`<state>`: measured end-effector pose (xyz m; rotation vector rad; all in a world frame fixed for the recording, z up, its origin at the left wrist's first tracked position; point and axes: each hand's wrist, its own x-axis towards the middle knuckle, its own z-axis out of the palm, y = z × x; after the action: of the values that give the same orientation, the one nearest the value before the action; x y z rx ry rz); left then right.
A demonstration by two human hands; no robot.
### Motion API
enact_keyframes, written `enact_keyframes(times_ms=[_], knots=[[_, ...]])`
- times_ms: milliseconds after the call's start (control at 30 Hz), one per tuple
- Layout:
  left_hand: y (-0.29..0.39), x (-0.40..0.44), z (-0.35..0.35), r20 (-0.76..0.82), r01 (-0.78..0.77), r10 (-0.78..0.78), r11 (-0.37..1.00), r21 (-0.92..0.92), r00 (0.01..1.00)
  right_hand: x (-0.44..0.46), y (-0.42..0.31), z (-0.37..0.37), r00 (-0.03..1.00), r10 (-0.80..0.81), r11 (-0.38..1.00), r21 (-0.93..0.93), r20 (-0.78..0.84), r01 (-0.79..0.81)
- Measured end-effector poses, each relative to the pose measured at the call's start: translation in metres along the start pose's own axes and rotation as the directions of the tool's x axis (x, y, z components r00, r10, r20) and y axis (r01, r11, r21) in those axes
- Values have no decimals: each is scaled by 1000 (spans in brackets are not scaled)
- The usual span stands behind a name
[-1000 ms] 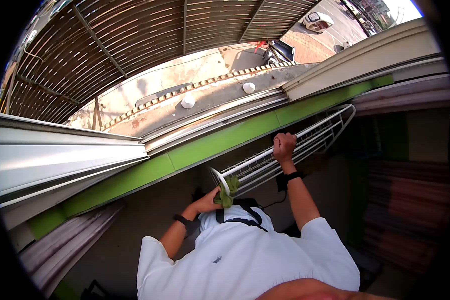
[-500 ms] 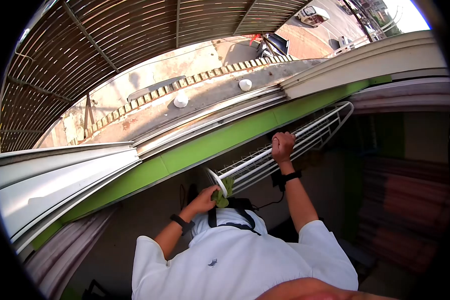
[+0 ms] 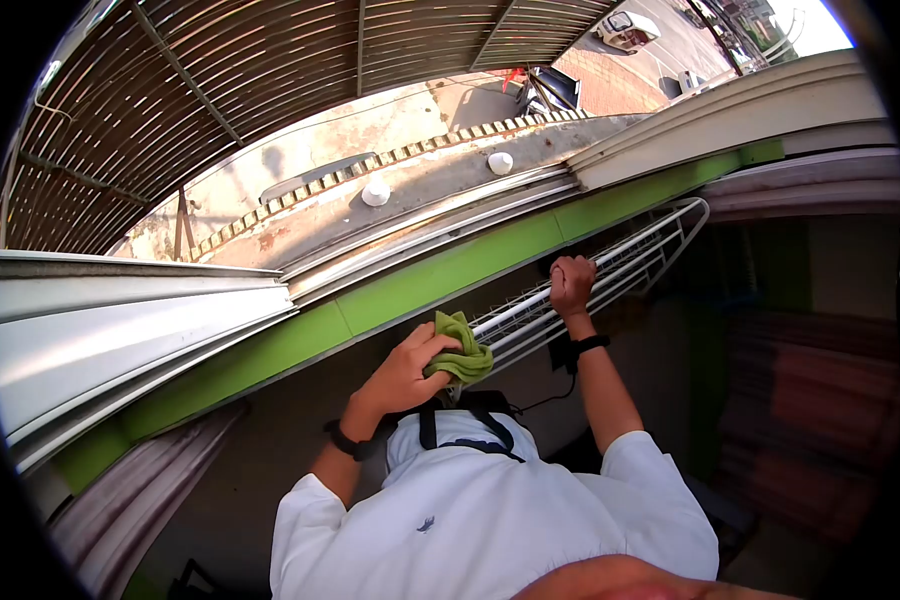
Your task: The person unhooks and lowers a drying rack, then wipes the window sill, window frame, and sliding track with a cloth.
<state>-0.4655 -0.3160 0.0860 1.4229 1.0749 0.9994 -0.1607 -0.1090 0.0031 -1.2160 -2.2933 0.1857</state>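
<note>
In the head view a white metal rack (image 3: 625, 262) with rails and wire mesh slants from my body up to the right. A crumpled green cloth (image 3: 460, 350) covers the rack's near-left end. My left hand (image 3: 410, 365) grips this cloth, with fingers curled over it against the rack. Further up, my right hand (image 3: 572, 284) is closed round the rack's upper rail. The left end of the rack is partly hidden under the cloth.
A green window sill (image 3: 370, 297) runs just beyond the rack. White sliding frames (image 3: 140, 322) stand at the left. Outside lie a ledge with white caps (image 3: 375, 191) and a slatted awning (image 3: 270, 70). Curtains (image 3: 150, 480) hang at both sides.
My left hand has moved up with the green cloth, from the rack's end bar onto its top. My right hand stays on the rail, shifting very little.
</note>
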Motion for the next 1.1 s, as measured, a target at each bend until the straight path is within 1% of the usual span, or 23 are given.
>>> enact_keyframes(times_ms=[33,67,100,167,233,300,367,400,433,467,500,533,567,600,633,667,800,833,900,933,967,1033,1100], knots=[[4,7,6,-119,-30,61,970,242,991,-1,-2,-2,1000,-2,1000,-1,0,2],[-4,13,13,-69,-28,59,921,388,996,-1,-4,-5,998,22,1000,-22,52,-21],[-14,13,24,-71,-28,60,920,390,996,0,-6,-7,994,47,998,-44,103,-42],[-36,13,45,-160,83,-37,953,291,986,0,-13,-13,983,57,998,-27,173,-53],[-47,11,40,-165,104,-64,965,242,984,1,-32,-24,967,67,998,-13,245,-66],[-46,8,33,-143,174,-156,977,121,977,2,-73,-35,903,-55,990,143,426,-8],[-43,8,33,-181,171,-163,985,30,970,5,-126,-38,832,-199,936,351,518,6],[-42,7,34,-205,159,-169,985,-63,964,2,-150,-36,804,-185,869,476,566,-135],[-45,6,35,-203,161,-170,985,-61,964,1,-170,-32,771,-179,770,575,611,-277],[-51,4,38,-250,134,-220,939,-318,943,0,-187,-28,772,-177,769,575,611,-279],[-51,3,38,-281,84,-280,830,-552,918,-1,-203,-25,793,-136,675,642,593,-364],[-49,2,35,-332,49,-266,840,-540,905,0,-210,-23,810,-97,567,701,578,-432],[-48,1,29,-336,47,-265,843,-537,904,4,-210,-22,811,-103,566,704,577,-429],[-41,1,18,-463,103,-96,995,-10,881,10,-207,-22,806,-117,620,677,580,-397],[-36,-1,7,-478,172,116,839,516,871,17,-203,-22,803,-128,670,647,582,-362],[-35,-4,-4,-460,216,113,768,603,881,22,-189,-21,813,-112,768,569,572,-295],[-84,-23,-40,-301,178,74,665,725,951,55,-105,-18,924,47,932,315,380,-177],[-89,-26,-49,-300,174,78,666,726,951,64,-92,-19,925,47,933,313,377,-175],[-95,-30,-57,-203,86,102,662,744,974,74,-72,-19,817,174,982,-32,550,-187],[-96,-29,-57,-182,66,121,630,774,976,72,-73,-11,744,143,988,-51,653,-146],[-99,-29,-56,-178,60,124,634,771,976,65,-78,1,744,150,987,-58,651,-148],[-106,-28,-55,-148,15,166,615,789,975,54,-107,23,726,130,972,-232,675,42],[-111,-31,-56,-138,-1,193,587,810,971,51,-134,25,764,-107,969,-106,636,224]])
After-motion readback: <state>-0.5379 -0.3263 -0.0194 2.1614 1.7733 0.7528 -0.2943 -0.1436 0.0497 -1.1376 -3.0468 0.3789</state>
